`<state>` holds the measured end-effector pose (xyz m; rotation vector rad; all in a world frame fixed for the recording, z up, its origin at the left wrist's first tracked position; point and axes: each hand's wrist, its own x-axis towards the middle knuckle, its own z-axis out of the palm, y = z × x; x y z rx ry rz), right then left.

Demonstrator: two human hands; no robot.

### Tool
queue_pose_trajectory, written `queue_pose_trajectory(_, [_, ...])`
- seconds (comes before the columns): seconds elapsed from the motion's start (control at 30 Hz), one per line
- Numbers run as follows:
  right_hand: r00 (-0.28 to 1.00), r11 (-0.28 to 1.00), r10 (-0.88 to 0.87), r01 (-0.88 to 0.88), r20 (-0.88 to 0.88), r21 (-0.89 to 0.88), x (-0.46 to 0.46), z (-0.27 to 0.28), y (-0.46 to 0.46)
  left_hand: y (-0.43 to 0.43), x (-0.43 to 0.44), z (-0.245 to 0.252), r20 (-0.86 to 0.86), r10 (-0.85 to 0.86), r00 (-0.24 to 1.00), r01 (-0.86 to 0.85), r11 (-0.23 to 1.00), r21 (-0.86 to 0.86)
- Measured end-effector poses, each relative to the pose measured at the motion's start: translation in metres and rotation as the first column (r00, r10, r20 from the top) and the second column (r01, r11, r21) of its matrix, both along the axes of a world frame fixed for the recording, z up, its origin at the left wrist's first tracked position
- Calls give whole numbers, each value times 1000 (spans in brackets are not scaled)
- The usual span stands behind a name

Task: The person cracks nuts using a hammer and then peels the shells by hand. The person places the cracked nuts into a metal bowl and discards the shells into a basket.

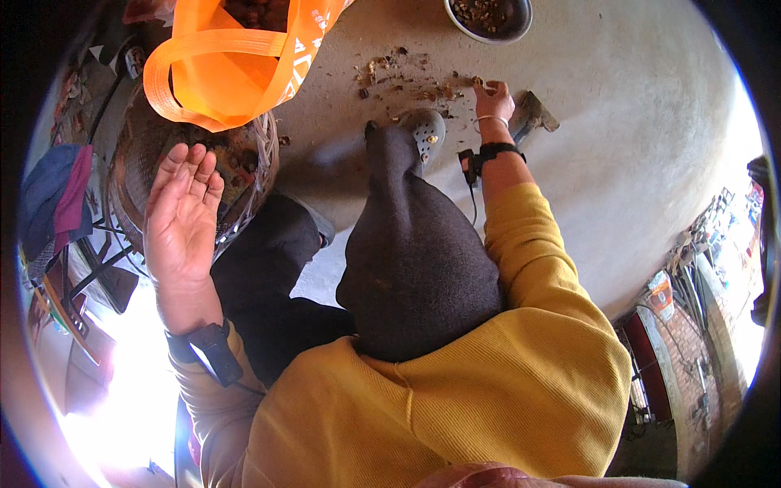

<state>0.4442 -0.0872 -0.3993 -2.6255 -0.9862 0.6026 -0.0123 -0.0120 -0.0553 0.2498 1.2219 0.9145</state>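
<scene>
My left hand [185, 219] is raised palm up over the rim of a woven basket [266, 146], fingers together and slightly curled; a small thing in it cannot be ruled out. On the right, my right hand [493, 100] reaches down to the floor with its fingertips pinched on a small brown piece [477, 80], perhaps of nut. Broken shells and crumbs [427, 91] lie scattered to its left. A hammer [537, 116] rests on the floor just right of my right wrist. Beyond, a metal bowl [526, 24] holds pale and brown nut pieces.
An orange fabric bag [226, 79] with dark contents stands over the basket at the upper left. My grey perforated clog [430, 131] is beside the shell pieces. Dark cloth and a metal-framed object are at far left; a brick wall [689, 360] shows at lower right.
</scene>
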Motion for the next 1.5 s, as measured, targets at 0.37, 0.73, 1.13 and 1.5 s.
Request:
queue_pose_trajectory(0.37, [698,964,28,172,-715,205,-60,75,35,-6,32,-15,-9,-44,999,41,981,-191])
queue_pose_trajectory(0.73, [465,991,126,-92,-876,93,-72,101,52,-23,90,-25,290,-302,908,367,907,-204])
queue_pose_trajectory(1.13, [954,950,257,-278,-155,-142,-12,-22,-9,-12,75,-13,175,-125,977,161,965,-206])
queue_pose_trajectory(1.5, [947,969,242,-225,-212,99,-58,-1,-8,-9,62,-13,162,-78,984,105,980,-166])
